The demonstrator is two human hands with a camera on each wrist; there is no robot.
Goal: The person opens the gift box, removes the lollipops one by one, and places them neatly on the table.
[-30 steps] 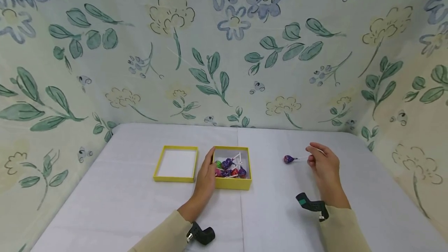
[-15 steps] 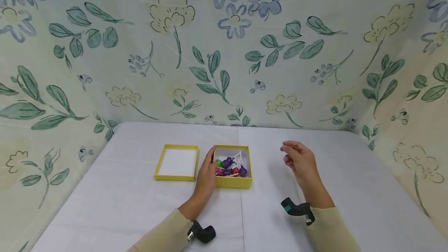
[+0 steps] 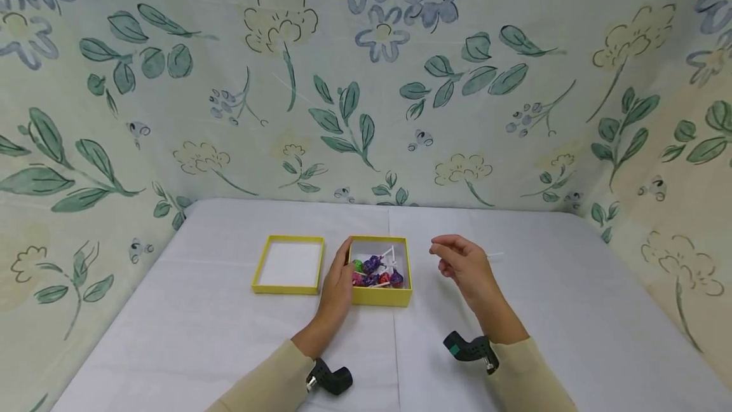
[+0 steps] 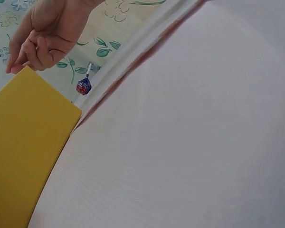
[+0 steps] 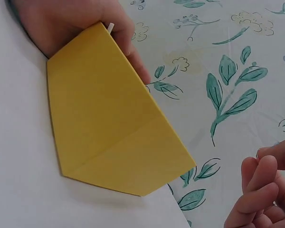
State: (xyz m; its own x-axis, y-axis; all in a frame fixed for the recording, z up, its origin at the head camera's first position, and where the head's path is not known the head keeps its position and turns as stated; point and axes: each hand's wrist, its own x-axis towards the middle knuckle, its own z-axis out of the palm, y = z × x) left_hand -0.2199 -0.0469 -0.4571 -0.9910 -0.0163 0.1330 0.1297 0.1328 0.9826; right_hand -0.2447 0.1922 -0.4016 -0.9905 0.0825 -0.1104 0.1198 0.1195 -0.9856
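My left hand [image 3: 337,281] grips the left wall of an open yellow box [image 3: 382,297], its thumb by the rim. Inside lie several wrapped lollipops [image 3: 372,265], purple, red, pink and green, with white sticks. Just right of the box, my right hand [image 3: 462,266] hovers with fingers loosely curled; nothing shows between them in the right wrist view. One purple and red lollipop [image 4: 84,86] lies apart on the table in the left wrist view. In the head view my right hand hides its candy end, and only its white stick [image 3: 495,254] shows.
A shallow yellow-rimmed lid [image 3: 288,290] with a white inside lies left of the box. White cloth [image 3: 171,336] covers the table. Floral fabric [image 3: 337,81] hangs behind it and at both sides.
My right hand has moved left, away from the lone lollipop's stick and toward the box. My left hand and the box stay where they were.
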